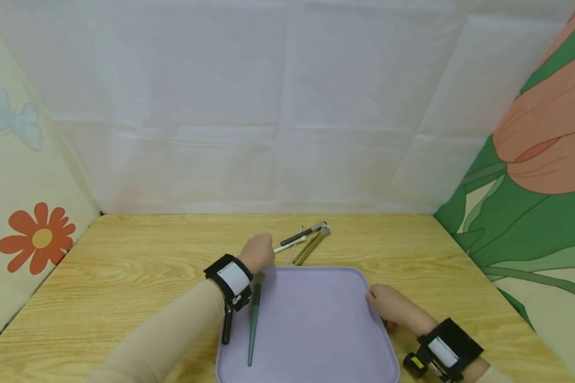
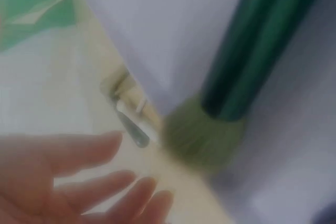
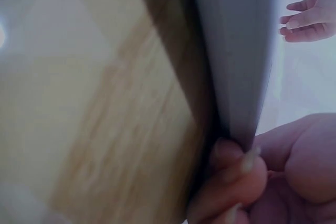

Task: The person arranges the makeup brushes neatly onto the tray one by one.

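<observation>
One green brush [image 1: 254,322] and one black handle [image 1: 227,329] lie in the purple tray [image 1: 316,330], bottom centre. The right hand [image 1: 394,306] grips its right rim; the left hand [image 1: 257,254], fingers apart and holding nothing, is near its upper-left corner. Above, more brushes [image 1: 298,236] lie on the table [image 1: 393,244].

The tray [image 1: 326,319] is lilac, the tapered brush [image 1: 254,325] on it green with olive bristles [image 2: 202,136]. Brown grain streaks the yellowish table [image 1: 124,260].
</observation>
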Demonstrator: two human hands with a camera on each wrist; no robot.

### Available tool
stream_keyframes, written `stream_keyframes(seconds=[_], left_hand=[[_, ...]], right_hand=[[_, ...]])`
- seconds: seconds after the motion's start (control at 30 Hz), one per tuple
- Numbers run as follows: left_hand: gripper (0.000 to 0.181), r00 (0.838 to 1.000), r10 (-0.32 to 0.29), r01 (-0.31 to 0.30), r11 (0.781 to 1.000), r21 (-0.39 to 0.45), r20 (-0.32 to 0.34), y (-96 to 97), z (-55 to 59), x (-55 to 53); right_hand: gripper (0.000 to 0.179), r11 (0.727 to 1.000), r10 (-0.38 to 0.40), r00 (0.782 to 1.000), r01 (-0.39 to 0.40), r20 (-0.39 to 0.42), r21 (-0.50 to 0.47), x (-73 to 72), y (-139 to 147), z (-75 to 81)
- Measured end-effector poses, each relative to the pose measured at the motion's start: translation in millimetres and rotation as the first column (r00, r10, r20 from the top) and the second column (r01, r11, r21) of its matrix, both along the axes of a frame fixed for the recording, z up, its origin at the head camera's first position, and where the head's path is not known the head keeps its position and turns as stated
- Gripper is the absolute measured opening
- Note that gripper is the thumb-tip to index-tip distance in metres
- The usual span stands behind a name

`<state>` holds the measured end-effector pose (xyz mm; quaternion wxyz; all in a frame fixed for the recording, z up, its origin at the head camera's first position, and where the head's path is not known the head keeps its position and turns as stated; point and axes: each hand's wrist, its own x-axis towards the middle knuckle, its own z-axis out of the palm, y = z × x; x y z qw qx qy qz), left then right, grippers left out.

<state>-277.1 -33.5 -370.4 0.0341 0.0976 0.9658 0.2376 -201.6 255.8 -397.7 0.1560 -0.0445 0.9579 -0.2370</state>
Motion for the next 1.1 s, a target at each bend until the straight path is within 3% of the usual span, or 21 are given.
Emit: stream_keyframes(seconds=[0.43, 0.67, 0.87, 0.97, 1.0, 1.1], left_hand=[[0.005, 0.997, 0.033, -0.032, 0.999, -0.028, 0.071, 7.3, -1.5, -12.0], [0.004, 0.999, -0.018, 0.019, 0.999, -0.035, 0.041, 7.2, -8.9, -19.9], [0.006, 0.997, -0.039, 0.043, 0.996, -0.076, 0.063, 8.1, -15.4, -30.2], [0.007, 0.996, -0.026, 0.038, 0.991, -0.131, 0.091, 8.1, -40.3, -57.4], [0.009, 0.997, -0.038, 0.048, 0.988, -0.148, 0.066, 6.8, -58.1, -71.9], [0.015, 0.994, -0.005, 0.026, 0.979, -0.200, 0.106, 9.2, -77.1, -97.5]], right_hand=[[0.020, 1.000, -0.007, 1.000, 0.007, 0.017, 0.001, -0.6, 0.8, 0.8], [0.020, 1.000, -0.018, 0.999, 0.017, 0.050, 0.012, -1.0, 0.9, 1.7], [0.021, 1.000, -0.013, 0.999, 0.013, 0.044, -0.001, -0.9, 1.5, 1.3], [0.022, 1.000, -0.015, 0.999, 0.016, 0.041, -0.005, -0.8, 1.2, 0.2], [0.022, 1.000, -0.016, 0.999, 0.017, 0.040, -0.006, -0.9, 1.1, -0.2], [0.022, 1.000, -0.019, 0.999, 0.019, 0.040, -0.005, -1.5, 0.8, -0.7]])
